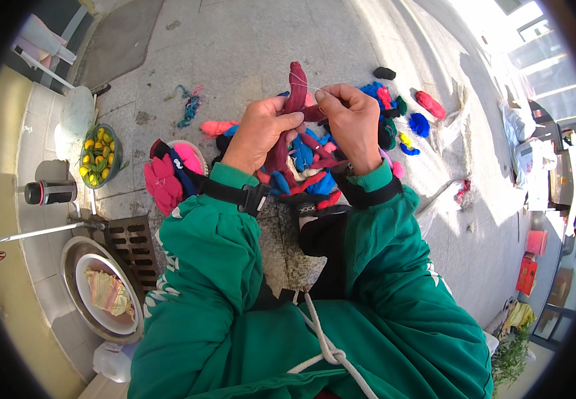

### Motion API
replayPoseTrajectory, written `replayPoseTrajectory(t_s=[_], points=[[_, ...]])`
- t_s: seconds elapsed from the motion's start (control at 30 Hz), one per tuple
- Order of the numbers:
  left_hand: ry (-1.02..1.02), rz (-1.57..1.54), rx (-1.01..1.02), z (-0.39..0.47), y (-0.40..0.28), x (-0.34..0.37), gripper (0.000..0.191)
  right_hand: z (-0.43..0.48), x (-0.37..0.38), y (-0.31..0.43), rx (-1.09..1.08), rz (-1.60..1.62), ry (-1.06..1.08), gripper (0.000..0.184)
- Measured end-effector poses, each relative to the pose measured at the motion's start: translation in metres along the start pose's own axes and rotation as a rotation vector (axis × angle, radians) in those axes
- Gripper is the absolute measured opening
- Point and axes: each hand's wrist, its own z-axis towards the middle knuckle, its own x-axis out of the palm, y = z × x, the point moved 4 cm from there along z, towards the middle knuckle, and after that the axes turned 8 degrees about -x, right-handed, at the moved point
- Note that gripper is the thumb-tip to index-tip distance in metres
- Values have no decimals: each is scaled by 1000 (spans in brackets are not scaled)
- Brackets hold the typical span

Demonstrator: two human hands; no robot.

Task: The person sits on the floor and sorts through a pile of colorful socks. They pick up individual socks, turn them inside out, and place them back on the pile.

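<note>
My left hand (262, 130) grips a skein of maroon yarn (296, 92), one end of which stands up above the fingers while other parts hang below. A thin whitish thread (304, 81) loops around that upper end and runs to my right hand (351, 113), where thumb and forefinger pinch it. Beneath both hands lies a heap of yarn in blue, red, pink and white (302, 154). A pink yarn bundle (218, 128) rests left of the heap. At lower left of the heap, magenta and dark yarn pieces (164, 182) lie against a round basket (199, 152).
Small yarn balls, red (430, 104), blue (419, 124) and black (384, 73), lie at right near thin plastic bags (455, 122). On the left are a bowl of yellow fruit (113, 164), a dark bottle (51, 192), a metal basin (71, 252) and a drain grate (133, 244).
</note>
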Motion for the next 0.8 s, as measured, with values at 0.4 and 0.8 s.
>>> replayPoseTrajectory(t_s=[0.4, 0.8], points=[[-111, -350, 12, 9, -1, -31, 44, 23, -76, -22, 22, 649, -438, 14], [-89, -442, 102, 5, -11, -37, 41, -10, 14, -13, 69, -572, 478, 45]])
